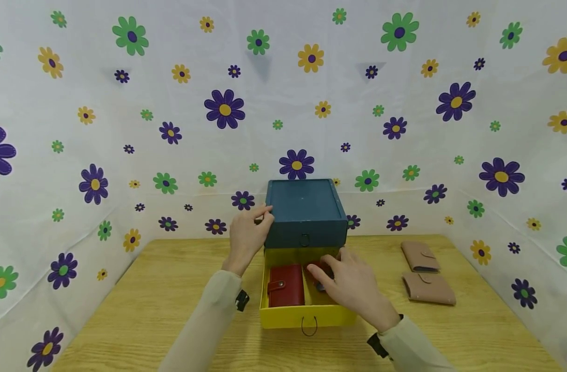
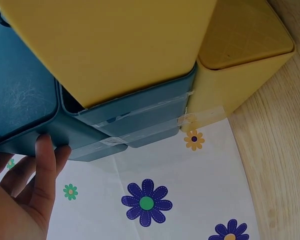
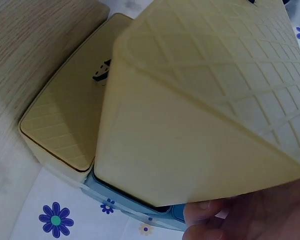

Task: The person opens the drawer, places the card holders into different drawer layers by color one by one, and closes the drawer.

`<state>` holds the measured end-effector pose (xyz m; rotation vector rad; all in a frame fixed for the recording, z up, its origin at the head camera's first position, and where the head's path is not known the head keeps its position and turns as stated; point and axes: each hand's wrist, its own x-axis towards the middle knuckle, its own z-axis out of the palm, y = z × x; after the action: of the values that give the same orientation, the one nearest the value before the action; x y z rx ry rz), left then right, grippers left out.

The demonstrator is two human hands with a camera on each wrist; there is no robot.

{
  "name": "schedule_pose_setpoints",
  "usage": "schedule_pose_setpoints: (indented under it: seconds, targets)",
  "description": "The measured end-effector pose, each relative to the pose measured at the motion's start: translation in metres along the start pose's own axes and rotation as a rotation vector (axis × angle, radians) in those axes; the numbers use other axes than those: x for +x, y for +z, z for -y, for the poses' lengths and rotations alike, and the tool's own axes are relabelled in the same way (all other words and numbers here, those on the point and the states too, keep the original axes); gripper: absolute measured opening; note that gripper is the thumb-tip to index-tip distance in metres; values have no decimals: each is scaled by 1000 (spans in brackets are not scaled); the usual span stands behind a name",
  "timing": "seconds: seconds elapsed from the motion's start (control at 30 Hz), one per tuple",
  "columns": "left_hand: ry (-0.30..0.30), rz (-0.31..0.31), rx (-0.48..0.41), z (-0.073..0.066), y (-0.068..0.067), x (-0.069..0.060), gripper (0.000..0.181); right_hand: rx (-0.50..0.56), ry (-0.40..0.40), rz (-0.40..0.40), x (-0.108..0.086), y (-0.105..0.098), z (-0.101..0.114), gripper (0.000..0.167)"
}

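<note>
A blue drawer box (image 1: 306, 206) stands on the table with its yellow drawer (image 1: 308, 318) pulled out below. My left hand (image 1: 248, 235) touches the blue box's left side with its fingertips; the left wrist view shows my fingers (image 2: 45, 175) against the blue wall. A red wallet (image 1: 287, 287) with a snap strap lies in the drawer's left part. My right hand (image 1: 355, 281) reaches into the right part, thumb and fingers around a second, dark red wallet (image 1: 313, 269), mostly hidden. In the right wrist view, the drawer wall hides part of that hand (image 3: 260, 215).
Two light brown wallets (image 1: 420, 257) (image 1: 429, 288) lie on the wooden table (image 1: 171, 305) to the right of the drawer. A flower-printed cloth (image 1: 283, 103) hangs behind the box and along both sides. Another yellow section (image 2: 247, 35) sits beside the open drawer.
</note>
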<state>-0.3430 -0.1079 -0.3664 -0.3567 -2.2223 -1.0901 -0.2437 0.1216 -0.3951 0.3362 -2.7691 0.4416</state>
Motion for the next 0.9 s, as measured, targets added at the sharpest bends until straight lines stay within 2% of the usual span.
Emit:
schedule_pose_setpoints:
  seconds: [0.13,0.53,0.73,0.9]
  targets:
    - [1,0,2,0,0,-1,30,51,8,4,-1,1,-4,52]
    - [-1,-4,-8,-1,0,-1,30,70,-33,-117,-6,-5,-5,30]
    - [-5,-2,-14,-2,0,0,30,63,-147,-216,-15,-5,0,20]
    - [-7,-5,-13,-3,-1,-1,30,90,-248,-242,-24,-1,6,15]
